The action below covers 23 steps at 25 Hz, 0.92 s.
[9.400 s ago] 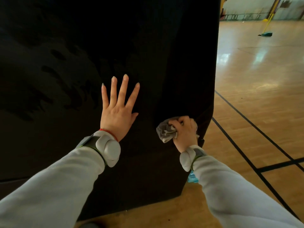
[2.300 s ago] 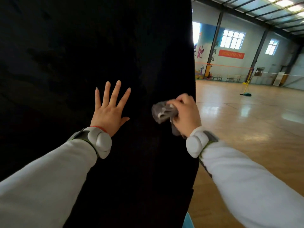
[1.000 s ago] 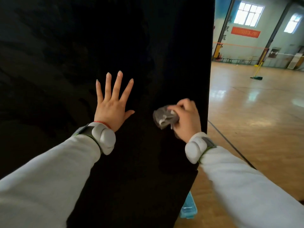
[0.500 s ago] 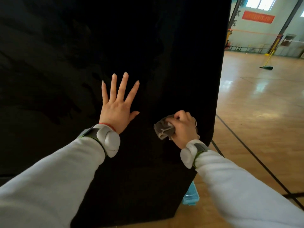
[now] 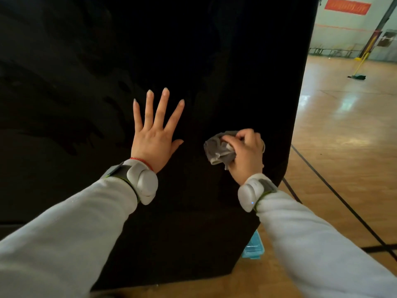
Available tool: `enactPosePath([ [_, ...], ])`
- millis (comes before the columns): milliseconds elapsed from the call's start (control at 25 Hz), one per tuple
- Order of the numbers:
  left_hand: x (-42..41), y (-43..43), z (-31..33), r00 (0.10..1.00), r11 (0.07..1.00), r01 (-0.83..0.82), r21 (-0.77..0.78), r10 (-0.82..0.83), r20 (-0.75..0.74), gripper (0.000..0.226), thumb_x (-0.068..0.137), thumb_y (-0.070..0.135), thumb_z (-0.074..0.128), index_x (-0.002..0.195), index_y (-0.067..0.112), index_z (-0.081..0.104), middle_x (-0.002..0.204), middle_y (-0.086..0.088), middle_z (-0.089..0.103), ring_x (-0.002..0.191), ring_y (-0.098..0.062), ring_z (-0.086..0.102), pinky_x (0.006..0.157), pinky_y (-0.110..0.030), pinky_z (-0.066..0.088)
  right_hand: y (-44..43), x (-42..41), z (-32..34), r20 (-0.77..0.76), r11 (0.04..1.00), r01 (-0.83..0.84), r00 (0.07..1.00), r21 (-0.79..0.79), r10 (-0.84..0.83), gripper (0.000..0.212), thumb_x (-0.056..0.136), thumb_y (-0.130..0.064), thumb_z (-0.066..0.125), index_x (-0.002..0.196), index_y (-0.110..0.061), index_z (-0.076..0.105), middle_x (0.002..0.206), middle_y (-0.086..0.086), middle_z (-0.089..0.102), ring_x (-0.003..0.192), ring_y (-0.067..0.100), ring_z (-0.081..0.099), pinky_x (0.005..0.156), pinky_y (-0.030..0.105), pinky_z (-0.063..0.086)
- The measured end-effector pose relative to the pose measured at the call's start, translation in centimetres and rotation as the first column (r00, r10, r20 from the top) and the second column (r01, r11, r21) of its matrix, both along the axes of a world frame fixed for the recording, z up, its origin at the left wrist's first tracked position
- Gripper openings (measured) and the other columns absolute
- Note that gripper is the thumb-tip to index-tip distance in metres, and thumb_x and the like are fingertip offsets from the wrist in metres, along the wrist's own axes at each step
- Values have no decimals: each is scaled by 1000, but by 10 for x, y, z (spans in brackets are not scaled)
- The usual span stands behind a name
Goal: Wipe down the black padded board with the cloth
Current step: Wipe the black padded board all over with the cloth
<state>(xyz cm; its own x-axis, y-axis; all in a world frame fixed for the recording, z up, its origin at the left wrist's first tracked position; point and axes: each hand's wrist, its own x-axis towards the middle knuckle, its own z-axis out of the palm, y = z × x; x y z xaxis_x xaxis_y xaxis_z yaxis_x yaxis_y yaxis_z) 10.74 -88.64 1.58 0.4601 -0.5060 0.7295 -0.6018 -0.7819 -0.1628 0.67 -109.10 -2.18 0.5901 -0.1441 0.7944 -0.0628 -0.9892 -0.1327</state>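
Seemingly midway: the cloth is working near the board's right edge.

The right hand [image 5: 247, 155] has its grip clenched round the crumpled grey cloth [image 5: 217, 150] and presses it against the black padded board [image 5: 214, 61] at centre right of the frame, close to the board's right edge. The left hand [image 5: 154, 136] lies flat on the board at centre, fingers spread, grip released. Across the left of the frame are dull streaks [image 5: 64, 100]; whether that part is wiped or unwiped I cannot tell. I judge the wiping underway, with much of the large face, above and leftward, likely left to cover.
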Motion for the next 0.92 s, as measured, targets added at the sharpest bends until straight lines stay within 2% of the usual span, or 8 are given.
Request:
enactPosePath([
  [200,0,7,-12,1000,999,2,44,-2,0,100,75,43,70,149,23,7,154,-15,-2,140,-40,-4,111,-56,-6,-4,-18,-59,-248,1000,5,969,-20,-10,30,63,-20,77,92,-15,69,90,12,52,79,32,51,68,45,50],
  [280,1,7,-20,1000,997,1,72,0,-9,105,73,45,72,148,25,2,154,-12,-4,140,-38,-7,110,-53,-11,-5,-23,-48,-197,999,-46,979,-4,44,27,70,-26,65,94,-14,67,93,11,53,83,31,51,69,46,50],
  [360,3,6,-23,1000,998,-13,69,13,-1,106,72,44,73,148,24,2,153,-13,-4,139,-39,-7,110,-55,-10,-2,-20,-16,-23,998,-56,998,29,57,34,73,-28,51,102,-14,63,102,11,50,91,28,46,77,38,45],
  [440,4,4,-24,1000,998,-11,63,11,2,106,72,43,73,149,23,3,154,-14,-3,139,-40,-5,109,-57,-7,-2,-9,9,104,998,-16,995,60,9,36,73,-24,54,106,-14,63,106,11,47,95,26,41,82,32,36],
  [560,3,5,-22,1000,999,-9,49,9,0,104,73,41,73,149,23,5,154,-16,-2,140,-41,-5,110,-57,-7,-4,-2,-10,43,1000,21,999,-11,-20,35,73,-22,61,106,-15,64,108,7,41,96,26,39,82,32,33],
  [760,-1,8,-36,1000,999,12,48,-11,-16,100,74,41,73,149,21,10,154,-16,1,140,-41,-2,110,-56,-4,-3,-17,-102,-242,996,71,969,55,-56,34,60,-13,78,94,-12,70,94,16,53,80,35,50,72,42,49],
  [840,-2,8,-46,1000,998,14,58,-14,-13,102,73,41,74,149,20,10,153,-16,1,140,-40,-1,110,-56,-4,-2,-23,-99,-228,998,14,974,55,-1,25,67,-20,64,90,-11,70,90,16,54,77,36,52,67,46,51],
  [920,-1,7,-53,1000,999,13,43,-12,-11,101,73,40,73,149,20,9,153,-16,2,140,-41,0,110,-56,-4,-4,-23,-75,-112,996,-31,993,83,41,32,71,-27,51,96,-12,65,97,14,51,85,35,50,71,42,49],
])
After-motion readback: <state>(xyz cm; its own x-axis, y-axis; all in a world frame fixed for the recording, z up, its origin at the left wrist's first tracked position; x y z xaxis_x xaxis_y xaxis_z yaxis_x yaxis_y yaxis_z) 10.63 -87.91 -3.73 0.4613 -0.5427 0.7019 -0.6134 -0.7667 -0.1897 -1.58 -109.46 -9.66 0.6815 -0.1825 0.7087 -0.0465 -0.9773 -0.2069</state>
